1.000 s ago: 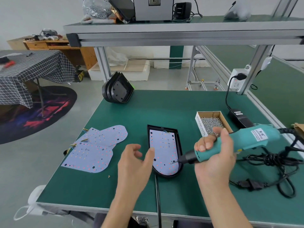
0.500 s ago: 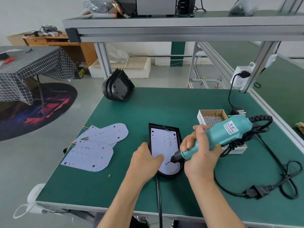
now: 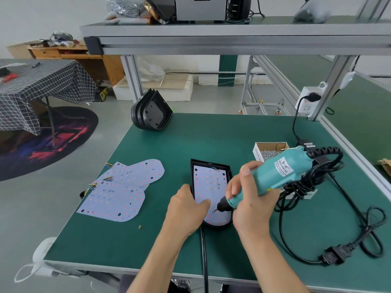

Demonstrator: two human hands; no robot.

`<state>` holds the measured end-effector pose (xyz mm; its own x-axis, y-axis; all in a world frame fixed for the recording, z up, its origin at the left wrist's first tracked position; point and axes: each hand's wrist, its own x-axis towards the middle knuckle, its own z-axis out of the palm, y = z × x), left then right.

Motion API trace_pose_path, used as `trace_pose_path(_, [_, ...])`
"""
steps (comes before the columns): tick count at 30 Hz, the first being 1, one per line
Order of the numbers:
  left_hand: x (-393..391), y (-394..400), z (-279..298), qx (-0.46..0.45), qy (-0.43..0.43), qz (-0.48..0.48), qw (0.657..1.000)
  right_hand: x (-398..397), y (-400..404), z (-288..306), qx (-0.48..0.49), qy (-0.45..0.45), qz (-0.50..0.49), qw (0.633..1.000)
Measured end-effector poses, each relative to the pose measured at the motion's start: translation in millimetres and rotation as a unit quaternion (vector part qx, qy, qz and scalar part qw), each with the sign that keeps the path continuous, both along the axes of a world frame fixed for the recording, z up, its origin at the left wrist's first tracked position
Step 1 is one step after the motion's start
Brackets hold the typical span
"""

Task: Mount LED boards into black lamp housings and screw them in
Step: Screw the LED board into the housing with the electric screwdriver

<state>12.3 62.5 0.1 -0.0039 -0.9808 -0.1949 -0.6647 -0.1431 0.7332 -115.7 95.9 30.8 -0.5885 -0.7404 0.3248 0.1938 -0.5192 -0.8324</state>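
Green desk [image 3: 211, 140] under a metal shelf [image 3: 232, 39]; checked-cloth table [image 3: 42, 85] and round rug [image 3: 48, 140] on grey floor behind. Black housing [image 3: 229, 172] with LED board [image 3: 208, 182] lies mid-desk. Left hand [image 3: 185, 210] rests open on it, thumb on board. Right hand [image 3: 251, 204] fingers wrap the teal screwdriver [image 3: 281, 174], bit on board. Spare boards [image 3: 124, 189] left, screw box [image 3: 270, 150] right, stacked housings [image 3: 152, 113] at back.

Matt green mat [image 3: 211, 140] — cardboard box [image 3: 257, 150]
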Motion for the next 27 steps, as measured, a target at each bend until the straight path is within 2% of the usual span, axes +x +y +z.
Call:
trace_pose_path(15, [-0.9,0.1,0.6,-0.005,0.000,0.002,1.000,4.5,3.2,3.4,0.012,0.029,0.018,0.999])
trace_pose_path(27, [-0.9,0.9,0.1,-0.012,-0.009,0.006,1.000,2.4,2.3,2.0,0.024,0.003,0.026,0.999])
